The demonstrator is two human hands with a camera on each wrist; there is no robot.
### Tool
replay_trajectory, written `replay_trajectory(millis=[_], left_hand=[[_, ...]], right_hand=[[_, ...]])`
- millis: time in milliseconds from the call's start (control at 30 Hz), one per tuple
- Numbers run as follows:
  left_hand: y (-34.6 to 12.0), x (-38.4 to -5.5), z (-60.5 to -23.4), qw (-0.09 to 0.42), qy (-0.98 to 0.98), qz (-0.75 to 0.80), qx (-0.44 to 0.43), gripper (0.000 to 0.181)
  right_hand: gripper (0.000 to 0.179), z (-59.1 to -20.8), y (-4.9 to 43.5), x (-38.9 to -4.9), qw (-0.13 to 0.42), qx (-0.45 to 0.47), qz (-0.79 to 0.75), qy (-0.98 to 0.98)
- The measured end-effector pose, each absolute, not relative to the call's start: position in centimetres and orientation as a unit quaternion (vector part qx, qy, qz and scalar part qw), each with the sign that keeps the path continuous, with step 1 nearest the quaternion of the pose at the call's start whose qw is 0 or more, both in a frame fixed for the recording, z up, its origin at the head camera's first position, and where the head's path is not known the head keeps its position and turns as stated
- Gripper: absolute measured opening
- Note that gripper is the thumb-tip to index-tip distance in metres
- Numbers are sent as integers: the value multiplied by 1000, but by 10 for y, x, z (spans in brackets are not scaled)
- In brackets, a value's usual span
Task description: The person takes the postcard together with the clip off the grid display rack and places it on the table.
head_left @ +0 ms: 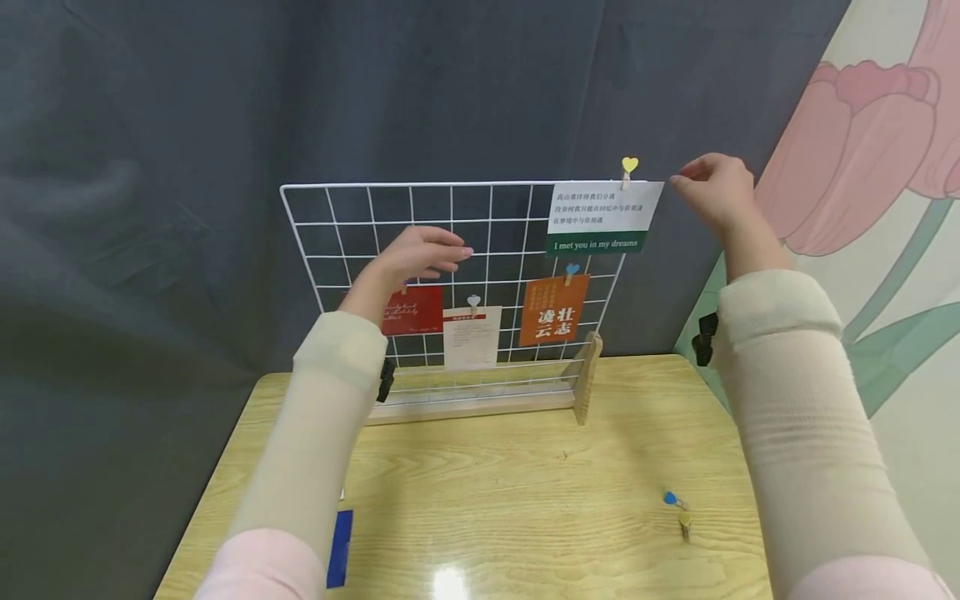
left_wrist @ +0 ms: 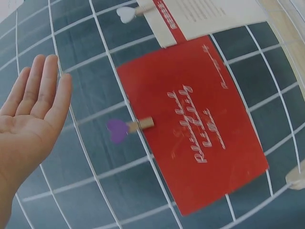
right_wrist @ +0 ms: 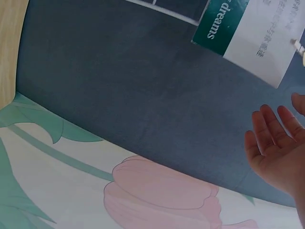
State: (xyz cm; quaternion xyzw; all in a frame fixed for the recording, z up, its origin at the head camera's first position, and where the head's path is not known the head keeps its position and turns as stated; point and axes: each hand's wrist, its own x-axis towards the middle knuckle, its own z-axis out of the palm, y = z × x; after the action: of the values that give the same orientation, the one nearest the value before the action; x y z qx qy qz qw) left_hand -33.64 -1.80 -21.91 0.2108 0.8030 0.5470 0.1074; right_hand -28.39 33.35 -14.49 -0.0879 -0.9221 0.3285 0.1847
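My left hand [head_left: 420,252] hovers before the white wire grid [head_left: 491,221], holding nothing, its fingers fairly straight in the left wrist view. Below it hangs a red card [left_wrist: 190,124] under a purple heart clip [left_wrist: 118,130]. My right hand [head_left: 716,190] is beside the right edge of a white and green card [head_left: 600,218], apart from it, with fingers loosely bent and nothing held. A yellow heart clip [head_left: 629,165] fastens that card to the grid's top wire. Lower down, an orange card [head_left: 553,312] hangs from a blue heart clip [head_left: 572,270].
A white card [head_left: 471,342] hangs from a white heart clip [head_left: 473,302]. The grid stands in a wooden base [head_left: 480,405] on the table [head_left: 555,483]. A blue clip [head_left: 671,498] and a yellow clip [head_left: 686,523] lie at right, a blue card [head_left: 340,550] at left.
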Motion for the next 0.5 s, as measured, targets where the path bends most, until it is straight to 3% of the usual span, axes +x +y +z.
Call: replay_trajectory(millis=[500], left_hand=[[19, -336, -220, 95, 789, 561, 232, 47]], right_hand=[[50, -136, 305, -300, 192, -78, 339, -918]])
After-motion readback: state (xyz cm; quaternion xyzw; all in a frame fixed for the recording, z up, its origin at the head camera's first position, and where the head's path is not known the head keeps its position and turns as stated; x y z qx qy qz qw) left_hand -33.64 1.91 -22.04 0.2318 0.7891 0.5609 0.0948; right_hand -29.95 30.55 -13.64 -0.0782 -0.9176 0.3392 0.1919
